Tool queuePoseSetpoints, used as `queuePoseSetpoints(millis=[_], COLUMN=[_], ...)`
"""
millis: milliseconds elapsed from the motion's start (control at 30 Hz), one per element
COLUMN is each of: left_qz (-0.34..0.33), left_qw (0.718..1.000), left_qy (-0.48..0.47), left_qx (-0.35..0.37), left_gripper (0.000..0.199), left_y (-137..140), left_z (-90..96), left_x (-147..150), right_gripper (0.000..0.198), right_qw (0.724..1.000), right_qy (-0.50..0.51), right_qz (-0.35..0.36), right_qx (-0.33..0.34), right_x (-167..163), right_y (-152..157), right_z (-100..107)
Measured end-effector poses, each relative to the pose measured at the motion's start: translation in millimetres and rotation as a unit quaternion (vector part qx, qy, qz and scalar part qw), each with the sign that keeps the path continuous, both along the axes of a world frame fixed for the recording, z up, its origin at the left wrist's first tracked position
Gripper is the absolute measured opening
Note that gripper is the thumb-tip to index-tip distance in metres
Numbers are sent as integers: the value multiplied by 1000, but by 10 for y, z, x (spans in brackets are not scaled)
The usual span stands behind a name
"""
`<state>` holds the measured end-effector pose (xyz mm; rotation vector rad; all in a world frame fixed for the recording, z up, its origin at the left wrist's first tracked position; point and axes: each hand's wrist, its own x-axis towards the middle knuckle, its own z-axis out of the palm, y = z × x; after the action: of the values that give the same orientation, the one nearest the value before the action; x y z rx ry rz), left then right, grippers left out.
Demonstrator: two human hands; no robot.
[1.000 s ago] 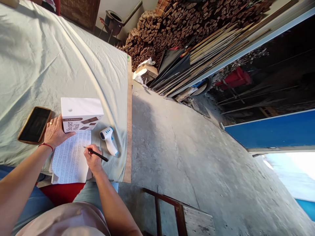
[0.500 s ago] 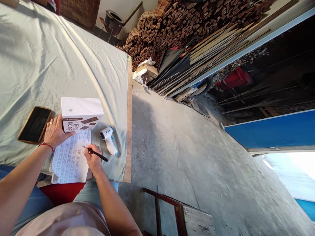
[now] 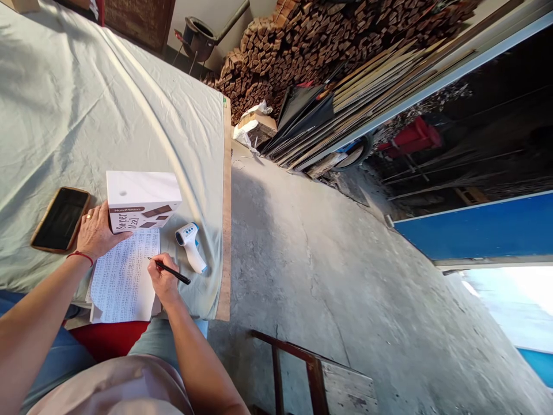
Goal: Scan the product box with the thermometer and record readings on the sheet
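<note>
A sheet of paper (image 3: 123,276) covered in dense rows of handwriting lies at the near edge of the cloth-covered table. My right hand (image 3: 164,281) pinches a black pen (image 3: 175,272), its tip at the right part of the sheet. Against the lower left corner of a white box (image 3: 144,187) with printed brown bars rests my left hand (image 3: 97,230), fingers stretched along the box's side and thumb across the top of the paper. Left of that hand is a phone (image 3: 60,220) in a brown case, screen dark. A white and blue infrared thermometer (image 3: 190,248) lies right of the box.
A pale cloth (image 3: 86,115) covers the table, with its wooden edge (image 3: 226,230) on the right. Beyond is a concrete floor (image 3: 294,248) with a wooden chair (image 3: 302,357) near me. Stacked firewood (image 3: 276,57) and leaning poles (image 3: 367,92) stand at the back.
The pen tip and right hand have shifted very slightly to the right. My left hand, the box and the other things stay where they were.
</note>
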<state>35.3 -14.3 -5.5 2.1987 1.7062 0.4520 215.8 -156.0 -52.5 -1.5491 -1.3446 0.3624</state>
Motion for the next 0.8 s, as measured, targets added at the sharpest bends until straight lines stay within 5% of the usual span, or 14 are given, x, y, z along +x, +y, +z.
queuePoseSetpoints(millis=[800], left_qz=[-1], left_qw=[1000], left_qy=[-6], left_qx=[4], left_gripper=[102], left_y=[15], left_z=[-33], left_x=[-8], right_gripper=[18], right_qw=[1000], right_qy=[-9], right_qz=[-17], right_qx=[-11], right_x=[5], right_y=[-11], right_z=[-19])
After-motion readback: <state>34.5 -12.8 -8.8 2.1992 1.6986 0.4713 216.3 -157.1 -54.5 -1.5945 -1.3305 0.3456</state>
